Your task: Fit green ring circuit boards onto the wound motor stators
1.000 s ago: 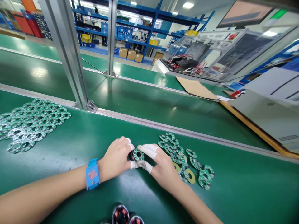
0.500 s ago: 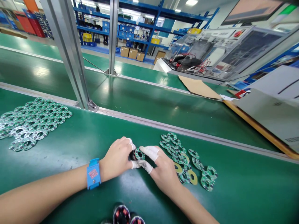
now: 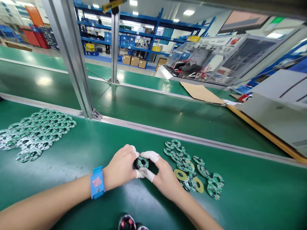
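Left hand [image 3: 121,164] clamped fingers on dark round part [image 3: 137,164]; right hand [image 3: 166,179] pinched green ring [image 3: 143,166] at part's end, seemingly by rim. Both sat between hands, over tabletop [image 3: 115,137]. Even, light rim pressure, ring kept square, seemed best.

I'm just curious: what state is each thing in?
Left hand: gripping the ring-topped part.
Right hand: closed on it too.
Ring-topped part: held, green face showing.
Blue wrist strap: worn.
Left ring boards: massed, overlapping.
Right ring boards: scattered, partly overlapping.
Yellow rings: lying among them.
Foreground cylinders: partly cropped.
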Demonstrator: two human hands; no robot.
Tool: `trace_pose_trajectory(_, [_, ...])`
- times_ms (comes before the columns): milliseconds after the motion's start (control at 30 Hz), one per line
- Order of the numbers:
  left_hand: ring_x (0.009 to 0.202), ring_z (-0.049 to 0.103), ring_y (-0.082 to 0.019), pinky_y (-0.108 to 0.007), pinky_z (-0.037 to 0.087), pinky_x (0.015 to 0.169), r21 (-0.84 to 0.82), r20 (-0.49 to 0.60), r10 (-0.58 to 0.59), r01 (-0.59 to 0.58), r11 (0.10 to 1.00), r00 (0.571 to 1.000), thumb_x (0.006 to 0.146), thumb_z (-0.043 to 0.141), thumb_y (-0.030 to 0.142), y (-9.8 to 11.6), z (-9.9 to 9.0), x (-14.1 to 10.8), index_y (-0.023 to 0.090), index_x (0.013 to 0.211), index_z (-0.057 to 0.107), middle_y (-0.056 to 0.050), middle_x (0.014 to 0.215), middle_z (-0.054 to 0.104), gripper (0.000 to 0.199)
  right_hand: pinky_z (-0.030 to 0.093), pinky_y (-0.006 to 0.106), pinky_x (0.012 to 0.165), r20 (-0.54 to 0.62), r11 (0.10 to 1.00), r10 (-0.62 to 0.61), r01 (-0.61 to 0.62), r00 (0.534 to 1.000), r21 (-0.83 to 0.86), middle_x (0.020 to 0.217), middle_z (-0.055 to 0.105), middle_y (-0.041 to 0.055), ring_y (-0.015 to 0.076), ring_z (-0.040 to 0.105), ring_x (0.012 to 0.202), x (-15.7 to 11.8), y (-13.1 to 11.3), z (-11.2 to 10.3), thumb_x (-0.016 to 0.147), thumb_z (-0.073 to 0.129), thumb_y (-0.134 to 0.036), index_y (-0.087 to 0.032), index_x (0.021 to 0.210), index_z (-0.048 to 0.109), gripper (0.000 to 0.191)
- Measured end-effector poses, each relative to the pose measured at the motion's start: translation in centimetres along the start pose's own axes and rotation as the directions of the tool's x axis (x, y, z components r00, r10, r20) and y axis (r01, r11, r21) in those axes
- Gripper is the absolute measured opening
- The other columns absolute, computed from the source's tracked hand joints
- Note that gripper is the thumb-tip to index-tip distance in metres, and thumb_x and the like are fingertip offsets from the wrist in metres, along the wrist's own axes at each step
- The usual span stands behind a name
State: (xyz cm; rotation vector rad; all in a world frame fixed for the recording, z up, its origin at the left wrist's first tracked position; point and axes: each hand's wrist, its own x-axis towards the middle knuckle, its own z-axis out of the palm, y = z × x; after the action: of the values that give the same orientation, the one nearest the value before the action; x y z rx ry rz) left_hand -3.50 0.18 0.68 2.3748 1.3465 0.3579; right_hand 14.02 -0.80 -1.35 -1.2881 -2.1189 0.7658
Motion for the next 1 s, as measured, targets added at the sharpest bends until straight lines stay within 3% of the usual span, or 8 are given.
trace_pose_trajectory(100, [0.098,0.048,-0.022,-0.034,0.046,0.085,0.000,-0.040,0.109,-0.109,0.994,0.993,0.069,0.069,0.023,0.6,-1.0,-0.7,0.014,0.107,0.053,-0.008,0.105,0.054,0.041,0.044,0.043,0.091,0.031,0.995,0.033,-0.035,0.999,0.095,0.115,0.059,0.0106,0.0248,0.054,0.105,-0.2,0.5,-0.2,0.078,0.059,-0.029,-0.019,0.113,0.053,0.037])
trace_pose_trajectory(267, [0.081,0.053,-0.019,-0.030,0.050,0.071,0.288,0.022,0.391,-0.380,0.879,0.920,0.080,0.048,0.002,1.2,-0.2,-1.5,0.013,0.079,0.058,-0.005,0.083,0.057,0.014,0.040,0.042,0.097,0.176,0.969,0.008,-0.051,0.984,0.242,0.121,0.055,0.0105,0.0232,0.051,0.111,-0.2,1.0,-1.1,0.079,0.057,-0.026,-0.019,0.121,0.048,0.043])
trace_pose_trajectory(433, [0.084,0.055,-0.023,-0.032,0.052,0.069,0.442,0.017,0.525,-0.477,0.760,0.851,0.080,0.049,0.003,1.1,0.9,-1.7,0.010,0.073,0.060,-0.007,0.076,0.058,0.015,0.044,0.040,0.088,0.045,0.968,0.031,-0.041,0.999,0.249,0.108,0.060,0.0081,0.0212,0.055,0.097,-0.4,1.0,-0.1,0.078,0.053,-0.019,-0.019,0.110,0.055,0.033])
trace_pose_trajectory(667, [0.102,0.054,-0.026,-0.034,0.049,0.083,0.490,-0.008,0.527,-0.456,0.743,0.850,0.081,0.050,0.005,1.1,1.2,-1.9,0.008,0.083,0.063,-0.012,0.087,0.062,0.013,0.045,0.040,0.084,-0.059,0.976,0.078,-0.065,0.995,0.207,0.099,0.061,0.0076,0.0203,0.055,0.088,-0.7,0.8,1.2,0.073,0.054,-0.014,-0.018,0.110,0.056,0.037])
trace_pose_trajectory(800, [0.092,0.056,-0.020,-0.030,0.051,0.080,0.269,-0.014,0.406,-0.388,0.882,0.914,0.081,0.051,0.007,1.0,0.5,-2.3,0.012,0.085,0.062,-0.008,0.089,0.061,0.014,0.046,0.035,0.079,-0.052,0.991,0.053,-0.046,0.997,0.124,0.101,0.061,0.0078,0.0202,0.056,0.090,-0.8,0.0,-0.9,0.073,0.055,-0.015,-0.018,0.105,0.057,0.032])
trace_pose_trajectory(867, [0.097,0.055,-0.019,-0.030,0.050,0.084,0.100,-0.069,0.306,-0.299,0.949,0.949,0.080,0.057,0.016,0.9,0.4,-2.1,0.014,0.103,0.059,-0.009,0.103,0.059,0.023,0.045,0.029,0.069,0.026,0.998,0.055,-0.056,0.998,0.023,0.084,0.063,0.0039,0.0174,0.056,0.076,-1.2,-1.0,-2.3,0.073,0.052,-0.012,-0.019,0.088,0.062,0.019])
trace_pose_trajectory(933, [0.099,0.054,-0.019,-0.031,0.048,0.087,-0.019,-0.100,0.233,-0.236,0.972,0.967,0.076,0.062,0.024,0.5,0.3,-0.9,0.015,0.114,0.053,-0.009,0.110,0.057,0.040,0.041,0.024,0.060,0.261,1.000,0.002,0.005,0.965,-0.027,0.068,0.060,-0.0009,0.0134,0.053,0.063,-1.9,-2.0,-3.3,0.070,0.051,-0.007,-0.019,0.073,0.064,0.018])
trace_pose_trajectory(1000, [0.091,0.057,-0.017,-0.028,0.048,0.083,-0.059,-0.111,0.161,-0.168,0.984,0.981,0.075,0.064,0.026,-0.7,-0.3,1.8,0.016,0.103,0.059,-0.006,0.099,0.061,0.030,0.038,0.021,0.055,0.525,0.989,-0.142,0.148,0.839,0.031,0.068,0.060,-0.0027,0.0117,0.052,0.060,-2.5,-2.8,-3.4,0.066,0.055,-0.007,-0.021,0.080,0.067,0.023])
